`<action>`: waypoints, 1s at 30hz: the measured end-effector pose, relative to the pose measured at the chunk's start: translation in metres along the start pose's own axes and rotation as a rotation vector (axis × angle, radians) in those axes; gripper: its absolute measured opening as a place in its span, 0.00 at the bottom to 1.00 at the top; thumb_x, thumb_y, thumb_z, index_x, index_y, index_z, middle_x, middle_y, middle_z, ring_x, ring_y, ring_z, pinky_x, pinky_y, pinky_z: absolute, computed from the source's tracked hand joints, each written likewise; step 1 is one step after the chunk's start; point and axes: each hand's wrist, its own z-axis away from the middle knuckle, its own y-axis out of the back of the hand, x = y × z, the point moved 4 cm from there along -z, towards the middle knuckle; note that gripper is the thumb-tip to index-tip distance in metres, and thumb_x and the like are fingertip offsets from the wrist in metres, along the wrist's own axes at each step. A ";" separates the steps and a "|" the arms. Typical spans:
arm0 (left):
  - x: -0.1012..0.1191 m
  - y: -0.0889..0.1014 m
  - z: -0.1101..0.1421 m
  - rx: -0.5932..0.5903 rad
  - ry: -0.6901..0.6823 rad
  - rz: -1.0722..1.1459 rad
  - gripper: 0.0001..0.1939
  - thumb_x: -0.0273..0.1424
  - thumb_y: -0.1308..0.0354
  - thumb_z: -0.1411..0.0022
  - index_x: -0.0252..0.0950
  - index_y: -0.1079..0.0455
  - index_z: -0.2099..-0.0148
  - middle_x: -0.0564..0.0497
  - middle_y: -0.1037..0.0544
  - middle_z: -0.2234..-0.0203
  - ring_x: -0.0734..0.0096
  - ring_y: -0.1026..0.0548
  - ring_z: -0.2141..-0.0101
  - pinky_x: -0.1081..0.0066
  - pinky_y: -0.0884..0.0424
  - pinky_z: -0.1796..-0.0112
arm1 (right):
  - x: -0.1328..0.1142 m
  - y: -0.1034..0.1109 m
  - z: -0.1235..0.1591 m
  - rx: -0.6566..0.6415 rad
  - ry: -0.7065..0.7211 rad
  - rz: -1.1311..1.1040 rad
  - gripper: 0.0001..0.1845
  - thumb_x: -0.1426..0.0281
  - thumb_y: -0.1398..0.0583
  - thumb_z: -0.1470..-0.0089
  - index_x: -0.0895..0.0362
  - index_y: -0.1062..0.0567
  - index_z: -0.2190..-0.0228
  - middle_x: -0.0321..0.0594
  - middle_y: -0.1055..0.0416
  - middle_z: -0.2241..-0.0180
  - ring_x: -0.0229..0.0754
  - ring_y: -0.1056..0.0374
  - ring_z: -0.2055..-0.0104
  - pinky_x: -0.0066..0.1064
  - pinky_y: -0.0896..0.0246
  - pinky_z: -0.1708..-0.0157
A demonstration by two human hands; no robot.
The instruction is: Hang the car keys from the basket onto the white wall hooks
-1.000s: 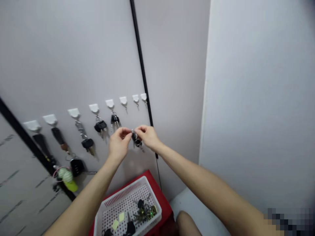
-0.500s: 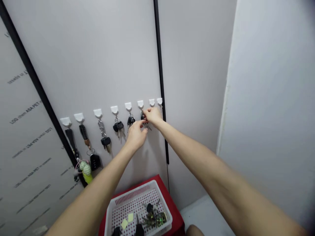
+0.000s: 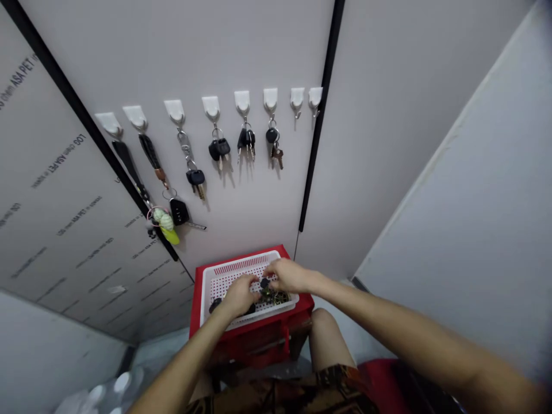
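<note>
Both hands are down at a white perforated plastic basket [image 3: 206,290]. My left hand [image 3: 241,296] is over its middle, thumb and forefinger apart, with nothing visible between them. From the right, my right hand [image 3: 288,276] reaches in, its thumb and fingers parted beside a black-headed key [image 3: 264,283]. Under the fingertips lies a pile of brass-coloured keys [image 3: 273,296], partly hidden. Dark items [image 3: 214,305] show left of my left hand. A key ring with a round black piece and keys [image 3: 276,144] hangs from a white hook [image 3: 270,99] on the panel above.
More white hooks [image 3: 211,107] line the panel, several bearing keys, including a black car key [image 3: 179,211] on a braided strap. Two hooks at the right [image 3: 297,98] carry no keys. The basket stands on a red surface [image 3: 196,305]. Bottles [image 3: 123,382] stand at lower left.
Both hands have left the key ring at the sixth hook and come down into the basket. That ring now hangs free. The view has tilted downward.
</note>
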 end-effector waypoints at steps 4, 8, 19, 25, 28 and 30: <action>-0.007 -0.012 0.005 -0.009 0.002 -0.106 0.13 0.26 0.49 0.61 0.34 0.35 0.66 0.50 0.31 0.70 0.71 0.36 0.67 0.75 0.42 0.67 | -0.003 -0.031 0.002 -0.095 0.027 0.248 0.13 0.70 0.45 0.67 0.58 0.30 0.73 0.44 0.32 0.71 0.44 0.39 0.66 0.32 0.49 0.66; -0.012 -0.015 0.004 -0.050 0.081 -0.127 0.10 0.29 0.47 0.62 0.36 0.35 0.71 0.53 0.32 0.76 0.74 0.35 0.72 0.77 0.43 0.73 | 0.000 -0.036 -0.001 -0.116 0.009 0.186 0.13 0.73 0.46 0.67 0.58 0.31 0.72 0.43 0.33 0.71 0.41 0.39 0.69 0.29 0.47 0.70; -0.011 -0.001 0.004 0.150 0.068 0.174 0.14 0.24 0.49 0.59 0.34 0.39 0.65 0.52 0.31 0.72 0.76 0.35 0.71 0.76 0.40 0.69 | 0.006 0.006 -0.002 0.296 -0.025 -0.388 0.15 0.82 0.51 0.67 0.61 0.33 0.73 0.37 0.36 0.76 0.31 0.42 0.76 0.23 0.45 0.74; 0.027 0.023 -0.011 0.159 -0.209 0.495 0.13 0.30 0.55 0.52 0.32 0.36 0.63 0.50 0.30 0.68 0.74 0.35 0.66 0.74 0.40 0.64 | 0.001 0.036 -0.006 0.301 0.018 -0.559 0.14 0.79 0.50 0.65 0.61 0.34 0.71 0.35 0.35 0.76 0.30 0.41 0.76 0.23 0.45 0.73; 0.035 0.033 -0.019 0.163 -0.136 0.536 0.14 0.32 0.57 0.50 0.30 0.34 0.71 0.52 0.30 0.79 0.76 0.35 0.76 0.76 0.39 0.72 | 0.006 0.046 -0.004 0.351 -0.025 -0.606 0.12 0.77 0.49 0.64 0.61 0.34 0.71 0.34 0.36 0.78 0.30 0.41 0.77 0.23 0.45 0.73; 0.040 0.041 -0.020 0.184 -0.121 0.514 0.14 0.33 0.57 0.51 0.29 0.34 0.74 0.52 0.31 0.82 0.77 0.36 0.78 0.77 0.40 0.75 | 0.011 0.046 -0.002 0.349 -0.068 -0.644 0.11 0.73 0.47 0.63 0.61 0.34 0.72 0.34 0.36 0.79 0.30 0.41 0.78 0.23 0.46 0.75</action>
